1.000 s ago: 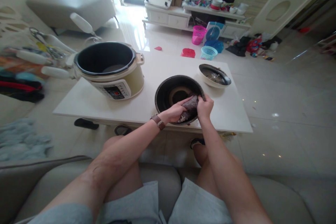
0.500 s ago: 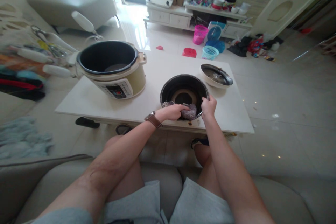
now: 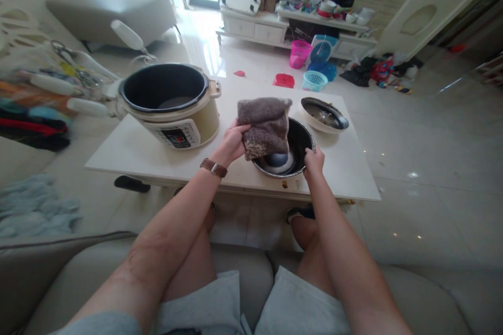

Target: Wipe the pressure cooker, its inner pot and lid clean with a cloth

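My left hand (image 3: 233,142), with a brown-strapped watch on its wrist, grips a folded brown cloth (image 3: 264,124) by its left edge. The cloth is held up over the left part of a dark inner pot (image 3: 301,141) and hides some of its rim. My right hand (image 3: 314,160) is closed on the pot's right rim. The pot stands near the front edge of the white table (image 3: 220,167). To the left is a beige electric pressure cooker (image 3: 176,123), lidless, its dark inside showing. Behind the pot, to the right, a round lid (image 3: 324,114) lies with its underside up.
A white fan-like fixture with several blades (image 3: 94,106) stands beside the cooker at left. On the floor beyond the table are a pink basket (image 3: 300,54), a light blue basket (image 3: 315,81) and a red stool (image 3: 283,80). A sofa (image 3: 247,261) is beneath me.
My left hand has lifted the cloth out of the pot, up and to the left, and it now shows as a folded piece. My right hand stays on the rim.
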A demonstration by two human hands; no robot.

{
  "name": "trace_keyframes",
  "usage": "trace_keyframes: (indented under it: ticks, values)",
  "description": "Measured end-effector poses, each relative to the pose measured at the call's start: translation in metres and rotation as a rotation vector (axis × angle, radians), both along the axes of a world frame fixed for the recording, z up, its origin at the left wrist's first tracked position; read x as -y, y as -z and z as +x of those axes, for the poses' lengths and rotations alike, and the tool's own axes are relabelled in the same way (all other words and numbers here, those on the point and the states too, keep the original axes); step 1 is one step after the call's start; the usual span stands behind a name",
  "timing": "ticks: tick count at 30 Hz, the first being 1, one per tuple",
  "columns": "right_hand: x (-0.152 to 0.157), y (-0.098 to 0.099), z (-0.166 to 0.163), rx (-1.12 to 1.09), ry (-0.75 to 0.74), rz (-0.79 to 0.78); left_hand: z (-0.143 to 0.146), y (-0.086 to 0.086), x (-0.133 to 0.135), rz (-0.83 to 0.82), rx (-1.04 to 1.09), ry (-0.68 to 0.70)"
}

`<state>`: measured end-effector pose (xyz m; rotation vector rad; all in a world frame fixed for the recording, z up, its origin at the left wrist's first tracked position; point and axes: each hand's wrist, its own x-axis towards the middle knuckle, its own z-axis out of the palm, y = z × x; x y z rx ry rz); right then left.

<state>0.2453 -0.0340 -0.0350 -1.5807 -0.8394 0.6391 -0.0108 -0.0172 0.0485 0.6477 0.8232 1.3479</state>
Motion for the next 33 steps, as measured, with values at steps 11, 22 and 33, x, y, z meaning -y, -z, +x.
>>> trace_keyframes:
  ticks: [11,22,33]
  values:
    - [-0.003,0.014,0.007,0.09,0.004,-0.123,-0.043,-0.001,-0.021,0.098,0.019,-0.29]
    - [0.05,-0.058,-0.058,0.928,-0.654,-0.044,-0.051,0.002,-0.026,0.211,-0.124,-0.626]
    - [0.049,-0.072,-0.059,1.012,-0.422,-0.063,-0.046,0.012,-0.026,0.28,-0.385,-0.74]
